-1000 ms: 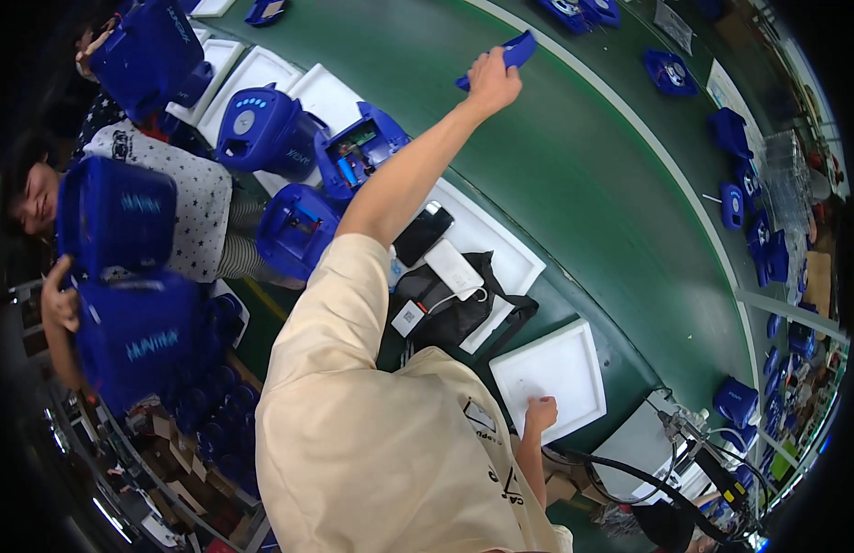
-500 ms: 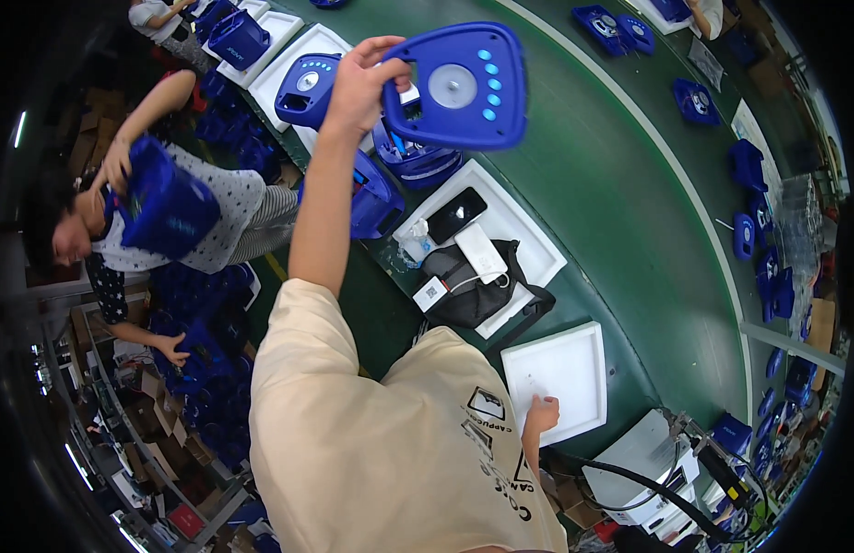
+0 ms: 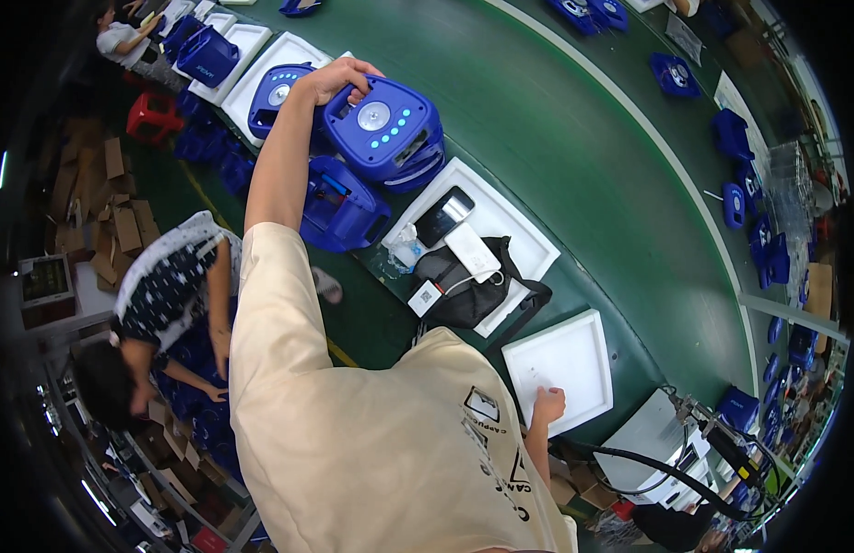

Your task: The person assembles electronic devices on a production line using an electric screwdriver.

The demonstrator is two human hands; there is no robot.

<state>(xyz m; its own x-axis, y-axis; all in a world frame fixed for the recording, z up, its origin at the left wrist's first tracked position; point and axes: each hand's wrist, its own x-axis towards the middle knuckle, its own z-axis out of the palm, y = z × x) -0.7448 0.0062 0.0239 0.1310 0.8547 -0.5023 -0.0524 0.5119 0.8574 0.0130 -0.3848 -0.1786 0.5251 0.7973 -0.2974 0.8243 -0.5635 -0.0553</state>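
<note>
My left hand is closed round the handle of a blue plastic cover, with a round clear disc and a row of light-blue dots on its face. The cover is over a blue housing; whether it rests on it I cannot tell. An open blue housing sits nearer to me at the table edge. Beside my wrist lies another blue unit with a similar face. My right hand is closed over a white foam tray; anything inside its fingers is hidden.
A second white tray carries a black phone, a white power bank and a black bag. At the right stands a jointed machine arm with a black cable. A co-worker bends over blue parts on the left.
My left hand has brought the blue cover down and left, over the housing. The co-worker has bent down, and the blue housing they held up is out of sight. My right hand has barely moved.
</note>
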